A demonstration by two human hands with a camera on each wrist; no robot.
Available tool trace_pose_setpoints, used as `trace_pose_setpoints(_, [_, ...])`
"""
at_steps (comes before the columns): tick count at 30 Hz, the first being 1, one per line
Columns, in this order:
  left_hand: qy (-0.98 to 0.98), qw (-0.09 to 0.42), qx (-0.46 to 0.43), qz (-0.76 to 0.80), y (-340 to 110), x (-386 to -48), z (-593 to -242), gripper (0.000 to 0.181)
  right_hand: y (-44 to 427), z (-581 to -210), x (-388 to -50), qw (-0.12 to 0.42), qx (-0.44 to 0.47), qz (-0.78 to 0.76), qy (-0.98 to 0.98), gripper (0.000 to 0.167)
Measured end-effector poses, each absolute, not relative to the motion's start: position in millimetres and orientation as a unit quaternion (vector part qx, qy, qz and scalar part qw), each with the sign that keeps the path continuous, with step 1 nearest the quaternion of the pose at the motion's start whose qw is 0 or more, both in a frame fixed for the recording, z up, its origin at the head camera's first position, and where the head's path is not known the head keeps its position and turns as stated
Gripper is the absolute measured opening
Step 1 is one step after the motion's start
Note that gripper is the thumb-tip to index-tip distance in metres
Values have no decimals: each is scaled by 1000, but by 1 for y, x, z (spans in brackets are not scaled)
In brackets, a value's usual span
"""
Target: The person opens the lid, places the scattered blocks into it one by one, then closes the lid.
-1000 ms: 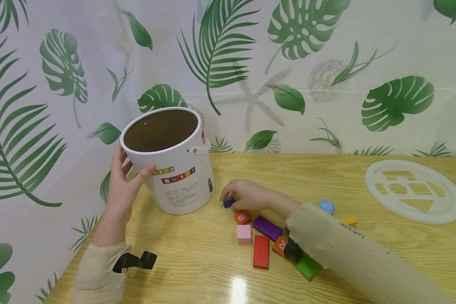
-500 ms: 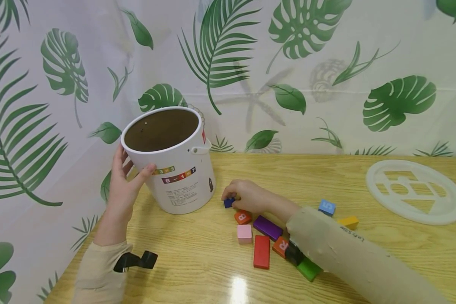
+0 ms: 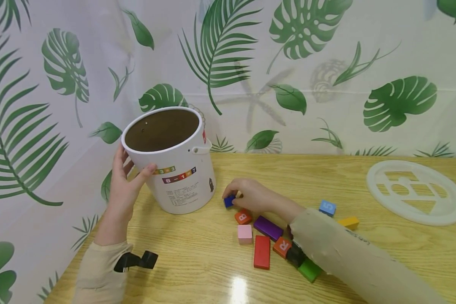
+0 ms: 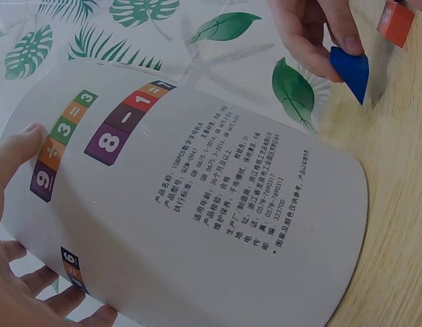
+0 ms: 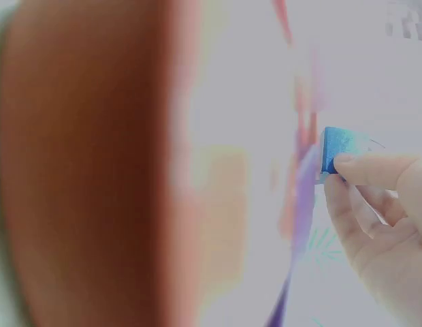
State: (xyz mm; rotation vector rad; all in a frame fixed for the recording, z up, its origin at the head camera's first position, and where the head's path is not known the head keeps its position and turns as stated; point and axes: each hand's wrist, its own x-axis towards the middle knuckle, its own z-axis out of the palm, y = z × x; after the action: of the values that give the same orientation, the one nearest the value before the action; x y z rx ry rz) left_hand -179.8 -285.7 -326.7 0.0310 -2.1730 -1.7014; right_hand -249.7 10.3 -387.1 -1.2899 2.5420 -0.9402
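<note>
My left hand [image 3: 123, 190] holds the side of a white bucket [image 3: 182, 190], its thumb on the printed front and its fingers spread round the left side. The bucket stands tilted to the left, with its dark inside facing up. Just right of its base, my right hand [image 3: 252, 196] pinches a small blue block [image 3: 229, 201] between thumb and fingers. In the left wrist view the blue block [image 4: 352, 73] shows a triangular face and looks slightly off the table. Below that hand lie an orange lettered block [image 3: 243, 216] and a pink cube [image 3: 245, 234].
A purple block [image 3: 268, 227], a red block [image 3: 261, 252], another orange lettered block [image 3: 282, 246] and a green block [image 3: 310, 270] lie near the right sleeve. Beyond it are a light blue block [image 3: 327, 207] and a yellow one [image 3: 348, 223]. A pale cut-out disc [image 3: 374, 181] lies far right.
The blue block has turned and risen a little in my right hand's pinch, and the right hand has shifted slightly. My left hand and the bucket look the same.
</note>
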Motion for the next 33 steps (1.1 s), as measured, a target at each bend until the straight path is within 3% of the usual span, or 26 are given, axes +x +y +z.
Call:
trace_pose_setpoints(14, [-775, 186, 17, -604, -287, -179, -328, 89, 16, -366, -244, 75, -423, -342, 835, 22])
trace_pose_setpoints(33, [-771, 186, 18, -609, -286, -181, -329, 90, 25, -327, -233, 29, -456, -389, 800, 22])
